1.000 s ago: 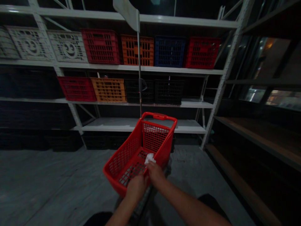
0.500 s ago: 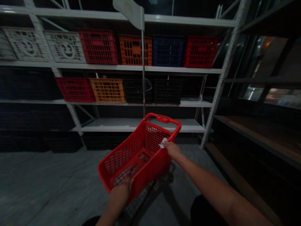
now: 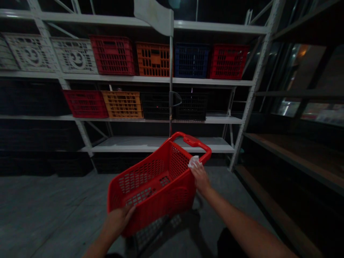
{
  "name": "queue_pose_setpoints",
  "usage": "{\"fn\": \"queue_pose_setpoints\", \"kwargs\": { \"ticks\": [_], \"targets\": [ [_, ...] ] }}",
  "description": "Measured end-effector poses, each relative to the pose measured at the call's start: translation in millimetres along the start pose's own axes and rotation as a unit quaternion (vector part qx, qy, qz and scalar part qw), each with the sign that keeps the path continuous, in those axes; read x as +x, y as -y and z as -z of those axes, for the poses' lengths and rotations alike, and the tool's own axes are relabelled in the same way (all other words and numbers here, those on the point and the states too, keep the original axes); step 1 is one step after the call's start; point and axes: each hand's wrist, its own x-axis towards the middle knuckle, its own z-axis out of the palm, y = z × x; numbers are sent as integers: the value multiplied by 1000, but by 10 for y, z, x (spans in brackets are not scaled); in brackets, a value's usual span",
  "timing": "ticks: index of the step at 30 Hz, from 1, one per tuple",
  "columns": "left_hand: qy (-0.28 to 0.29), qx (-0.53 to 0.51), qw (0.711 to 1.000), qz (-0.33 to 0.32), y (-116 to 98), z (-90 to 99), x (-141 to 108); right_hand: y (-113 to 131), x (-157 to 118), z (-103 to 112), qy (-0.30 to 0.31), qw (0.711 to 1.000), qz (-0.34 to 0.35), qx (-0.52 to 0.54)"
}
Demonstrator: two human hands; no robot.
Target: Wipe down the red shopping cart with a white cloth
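basket (image 3: 161, 204): light, stiff red plastic
hold: top handle (image 3: 197, 141)
right hand (image 3: 200, 179): pinching cloth (image 3: 194, 162) at rim (image 3: 205, 156)
left hand (image 3: 118, 222): fingers spread, cupping basket

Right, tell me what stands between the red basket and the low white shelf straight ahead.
A thin metal pole rises just behind the far rim of the red basket, in front of the low white shelf. I cannot tell whether it is fixed to the basket. Nothing else visible stands between them.

The bottom edge is cutting off the left forearm (image 3: 100, 238) and right forearm (image 3: 242, 229); the left edge is cropping 1 white crate (image 3: 3, 53).
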Motion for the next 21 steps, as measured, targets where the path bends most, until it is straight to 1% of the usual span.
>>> {"fn": "queue_pose_setpoints", "kwargs": {
  "ticks": [2,3,5,6,7,8,10,11,12,13,14,15,16,18,19,21],
  "targets": [
    [-2,-15,1000,-8,48,-8,17,78,-99,-76,-8,999,49,20],
    [-1,-21,1000,-11,70,-5,22,48,-119,-75,-8,997,72,29],
    [4,-28,999,-17,100,19,29,-140,-114,-7,-13,994,99,45],
    [6,-25,1000,-10,102,41,32,-281,-94,51,-25,994,91,51],
    [6,-17,1000,1,90,71,38,-441,-66,119,-42,995,67,58],
    [5,-6,1000,17,59,106,49,-605,-32,192,-68,995,28,63],
    [-5,8,999,39,-76,186,95,-899,52,326,-133,986,-68,73],
    [-15,6,999,38,-186,228,135,-1005,100,375,-168,976,-114,79],
    [-29,-6,999,22,-323,266,189,-1068,150,403,-202,963,-156,90],
    [-40,-25,999,-4,-484,299,256,-1083,197,404,-231,948,-193,105],
    [-53,-41,997,-29,-661,323,335,-1043,240,375,-251,935,-221,119],
    [-59,-45,996,-40,-846,338,423,-950,272,313,-262,925,-242,135],
    [-56,-39,996,-52,-1028,342,515,-808,289,220,-268,916,-259,151],
    [-34,-22,997,-59,-1341,320,688,-415,269,-39,-271,904,-277,180],
    [-29,-16,998,-59,-1455,299,760,-195,229,-187,-275,898,-282,197],
    [-25,-4,998,-54,-1584,251,857,206,111,-464,-268,899,-271,215]
  ]
}}
